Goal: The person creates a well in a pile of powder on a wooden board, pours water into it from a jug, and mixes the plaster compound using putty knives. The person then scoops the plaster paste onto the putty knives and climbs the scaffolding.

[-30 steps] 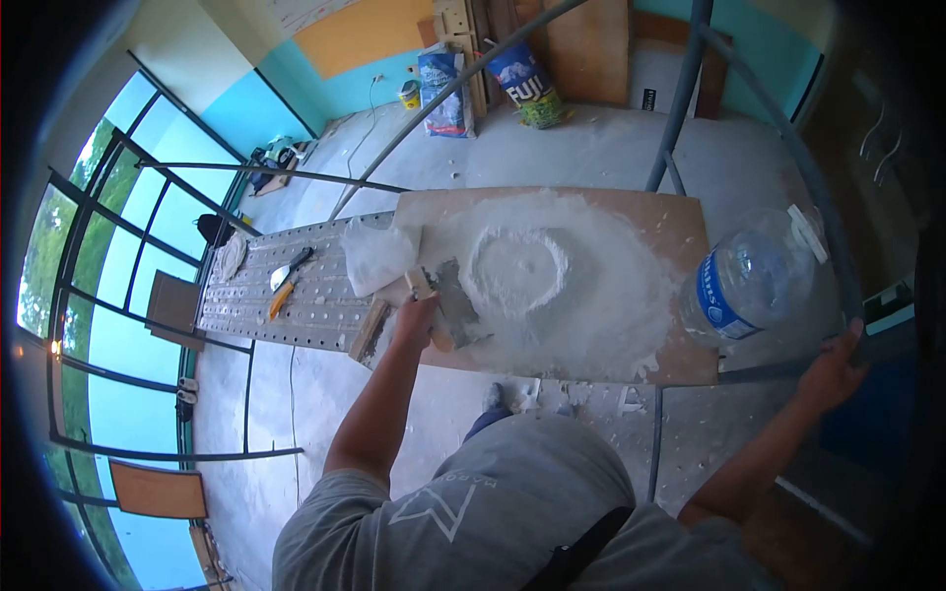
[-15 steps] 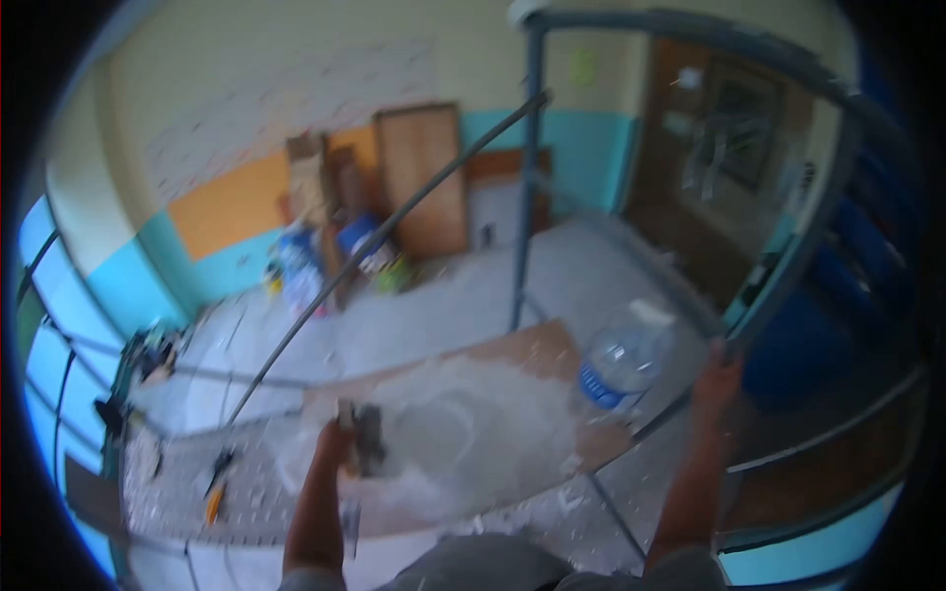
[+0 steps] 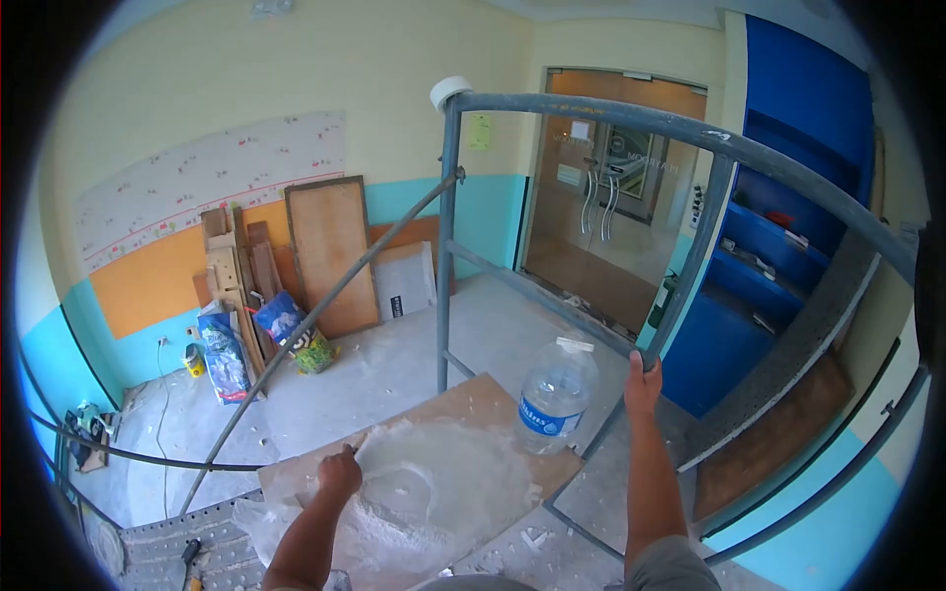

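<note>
"What can you read from here?"

"The clear bottle (image 3: 564,382) has a blue label (image 3: 549,422) with "kins" showing. Lettering on the glass door (image 3: 552,246) looks mirrored, ending in something like "ROOM" (small print, so don't hold me to it)."

"And the counts?"

"One bottle, standing at the right end of the board (image 3: 483,394). Two printed sacks (image 3: 227,364) by the wall, their names only partly visible. Two door handles (image 3: 589,202), one white roll (image 3: 451,94) on the corner of the metal frame (image 3: 591,106)."

"The hands?"

"The right hand (image 3: 643,382) has its fingers wrapped round a tube of the metal frame, near the bottle. The left hand (image 3: 338,473) is over the board, fingers curled together; I can't tell what they close on."

"What's beside it?"

"White material (image 3: 493,448) spread across the board, with a raised ring in it, and a crumpled clear plastic bag (image 3: 258,522) near the left forearm."
</note>
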A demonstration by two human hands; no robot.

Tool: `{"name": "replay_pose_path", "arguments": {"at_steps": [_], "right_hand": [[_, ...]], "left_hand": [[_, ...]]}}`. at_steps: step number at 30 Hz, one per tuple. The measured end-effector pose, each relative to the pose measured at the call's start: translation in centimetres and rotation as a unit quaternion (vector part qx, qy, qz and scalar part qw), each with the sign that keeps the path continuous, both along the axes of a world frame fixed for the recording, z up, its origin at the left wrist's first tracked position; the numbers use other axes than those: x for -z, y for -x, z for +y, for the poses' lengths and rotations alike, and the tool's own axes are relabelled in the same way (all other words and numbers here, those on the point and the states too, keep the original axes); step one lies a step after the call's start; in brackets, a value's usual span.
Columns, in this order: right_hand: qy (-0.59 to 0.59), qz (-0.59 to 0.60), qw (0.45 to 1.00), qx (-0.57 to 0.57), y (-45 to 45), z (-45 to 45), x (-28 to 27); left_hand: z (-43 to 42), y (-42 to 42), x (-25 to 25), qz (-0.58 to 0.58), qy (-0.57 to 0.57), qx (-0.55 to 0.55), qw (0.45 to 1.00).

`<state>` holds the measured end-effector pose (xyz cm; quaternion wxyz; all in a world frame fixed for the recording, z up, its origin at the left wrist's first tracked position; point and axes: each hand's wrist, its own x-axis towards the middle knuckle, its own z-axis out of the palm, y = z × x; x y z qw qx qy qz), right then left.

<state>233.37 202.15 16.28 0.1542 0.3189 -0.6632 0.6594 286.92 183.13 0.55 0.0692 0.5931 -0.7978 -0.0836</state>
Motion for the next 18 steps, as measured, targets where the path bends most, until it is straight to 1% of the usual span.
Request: {"name": "replay_pose_path", "arguments": {"at_steps": [2,3,5,7,9,10,11,12,13,14,15,17,18], "right_hand": [[-0.015,-0.006,1.0,-0.006,0.2,0.2,-0.2],[-0.022,-0.007,1.0,-0.002,0.6,0.1,0.1],[-0.028,-0.02,0.999,0.0,1.0,-0.1,1.0],[-0.023,-0.037,0.999,-0.003,1.4,-0.4,1.2],[-0.017,0.006,0.998,0.058,1.4,-0.3,0.9],[-0.019,0.026,0.996,0.083,1.1,-0.8,1.1],[-0.008,0.018,0.998,0.06,2.1,-1.0,1.7],[-0.029,0.024,0.996,0.079,2.8,-1.1,1.9],[-0.05,0.029,0.994,0.097,3.6,-1.2,2.2],[-0.082,-0.019,0.994,0.077,1.4,-0.5,0.4],[-0.096,-0.031,0.99,0.099,3.8,-1.1,1.8],[-0.073,-0.041,0.994,0.065,4.3,-1.5,3.1],[-0.055,-0.041,0.997,0.03,3.4,-1.3,2.2]], "left_hand": [[-2.5,-0.4,1.4,0.023,0.035,0.004,0.999],[-2.8,0.0,1.8,0.004,0.028,0.004,1.0],[-2.3,0.9,2.4,-0.038,0.013,0.005,0.999],[-0.5,2.1,2.4,-0.04,0.026,0.052,0.998],[0.9,2.3,2.0,-0.032,0.032,0.096,0.994],[0.6,2.2,1.7,-0.023,0.023,0.084,0.996],[-0.4,2.1,1.6,-0.016,0.01,0.069,0.997],[-1.8,1.6,3.1,-0.024,0.083,0.076,0.993],[-2.7,1.4,2.4,0.0,0.082,0.072,0.994],[-3.6,1.6,2.4,-0.01,0.062,0.06,0.996],[-3.4,1.9,1.8,-0.017,0.046,0.05,0.998],[-3.1,2.7,2.0,-0.029,0.055,0.078,0.995],[-2.6,3.0,2.3,-0.009,0.055,0.09,0.994]]}}
